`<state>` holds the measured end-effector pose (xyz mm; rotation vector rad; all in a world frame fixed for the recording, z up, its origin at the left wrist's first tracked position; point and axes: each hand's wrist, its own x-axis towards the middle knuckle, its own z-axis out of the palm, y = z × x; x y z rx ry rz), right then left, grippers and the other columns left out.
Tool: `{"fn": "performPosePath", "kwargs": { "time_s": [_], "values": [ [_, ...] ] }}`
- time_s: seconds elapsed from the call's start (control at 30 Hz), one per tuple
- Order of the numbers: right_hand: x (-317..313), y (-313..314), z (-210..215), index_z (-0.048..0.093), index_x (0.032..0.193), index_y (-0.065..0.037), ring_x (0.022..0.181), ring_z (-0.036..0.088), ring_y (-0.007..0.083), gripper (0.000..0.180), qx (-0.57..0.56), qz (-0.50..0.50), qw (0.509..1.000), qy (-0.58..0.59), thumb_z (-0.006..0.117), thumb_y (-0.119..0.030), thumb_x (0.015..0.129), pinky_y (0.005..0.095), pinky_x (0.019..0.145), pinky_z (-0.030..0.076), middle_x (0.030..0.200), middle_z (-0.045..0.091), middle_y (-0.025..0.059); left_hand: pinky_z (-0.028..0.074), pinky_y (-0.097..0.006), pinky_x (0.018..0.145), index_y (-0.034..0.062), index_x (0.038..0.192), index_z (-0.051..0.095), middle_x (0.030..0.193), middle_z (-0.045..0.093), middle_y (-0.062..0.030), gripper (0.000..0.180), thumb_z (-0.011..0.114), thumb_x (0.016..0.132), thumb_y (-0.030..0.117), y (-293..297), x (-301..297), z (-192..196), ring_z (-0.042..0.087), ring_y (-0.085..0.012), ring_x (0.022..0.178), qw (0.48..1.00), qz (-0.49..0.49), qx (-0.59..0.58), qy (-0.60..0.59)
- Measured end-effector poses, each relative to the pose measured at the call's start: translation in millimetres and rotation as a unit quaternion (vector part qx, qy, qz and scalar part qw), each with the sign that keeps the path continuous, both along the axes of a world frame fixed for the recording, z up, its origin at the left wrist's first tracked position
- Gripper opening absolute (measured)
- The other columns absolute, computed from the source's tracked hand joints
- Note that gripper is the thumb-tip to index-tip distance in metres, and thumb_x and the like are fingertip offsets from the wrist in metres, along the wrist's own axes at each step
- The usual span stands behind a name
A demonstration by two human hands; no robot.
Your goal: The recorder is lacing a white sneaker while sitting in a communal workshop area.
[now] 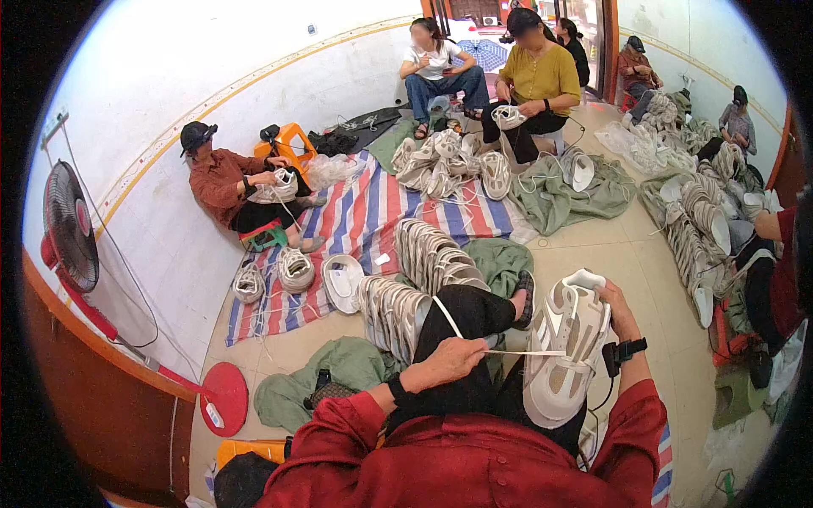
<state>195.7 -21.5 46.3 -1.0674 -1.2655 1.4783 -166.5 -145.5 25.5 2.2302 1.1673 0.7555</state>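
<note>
Room: tiled floor (627, 254) covered in places by a striped tarp (364, 212) and green cloths, white walls behind.
Nine o'clock: a red standing fan (72, 224) is seen against the wall.
Centre: rows of pale shoes (423, 262) are laid on the tarp.
Left hand (447, 360): its grip is closed on a white lace (521, 352), pulled taut toward three o'clock.
Shoe (563, 347): held over the lap, sole toward the right hand.
Right hand (616, 309): its grip is wrapped around the shoe's upper end.
Twelve o'clock: seated people are seen handling shoes.
</note>
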Motion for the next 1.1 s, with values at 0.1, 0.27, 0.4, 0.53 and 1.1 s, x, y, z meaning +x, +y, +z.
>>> {"fn": "performPosePath", "kwargs": {
  "time_s": [0.1,0.27,0.4,0.53,1.1],
  "values": [
    [-3,2,1,0.054,0.126,-0.001,0.1,0.062,0.0189,0.043,-0.02,0.009,1.0,0.008,0.051,-0.016,0.087,0.0323,0.087,0.051,0.114,0.063,0.0099,0.048,-0.045,0.059,0.0075,0.095,0.058,0.071,0.061,-0.0161,0.013,0.056,0.091,0.019,-5,-8,-5,0.062,-0.0367,0.067,0.999,-0.004,0.031,0.03],
    [-2,3,2,0.052,0.13,0.0,0.1,0.063,0.0192,0.044,-0.023,0.006,1.0,0.02,0.046,-0.01,0.087,0.0314,0.087,0.051,0.115,0.063,0.0111,0.049,-0.047,0.06,0.0083,0.098,0.059,0.073,0.061,-0.0166,0.012,0.056,0.09,0.017,-1,-16,8,0.062,-0.0382,0.069,0.997,0.0,0.051,0.066],
    [-9,-3,10,0.052,0.128,0.0,0.099,0.063,0.0194,0.043,-0.017,0.007,1.0,0.008,0.046,-0.01,0.087,0.0317,0.086,0.052,0.114,0.064,0.0111,0.049,-0.048,0.062,0.0075,0.098,0.059,0.078,0.062,-0.0185,0.012,0.055,0.09,0.015,5,-42,18,0.062,-0.0397,0.073,0.992,0.025,0.091,0.078],
    [-7,-10,10,0.052,0.128,0.001,0.1,0.062,0.0193,0.043,-0.021,0.002,1.0,0.011,0.046,-0.012,0.087,0.0317,0.086,0.051,0.113,0.063,0.0111,0.047,-0.05,0.063,0.0044,0.086,0.052,0.076,0.058,-0.0186,0.007,0.05,0.088,0.011,15,-66,48,0.061,-0.0397,0.076,0.981,0.073,0.114,0.141],
    [-43,-2,-19,0.047,0.133,0.002,0.125,0.045,0.0238,0.056,0.152,0.007,0.984,-0.095,0.031,-0.042,0.102,0.0329,0.108,0.031,0.132,0.051,0.0168,0.051,-0.04,0.07,0.0057,0.096,0.055,0.085,0.056,-0.0124,0.02,0.056,0.077,0.0,159,148,247,0.059,-0.033,0.082,0.79,-0.209,0.576,0.029]
  ]
}}
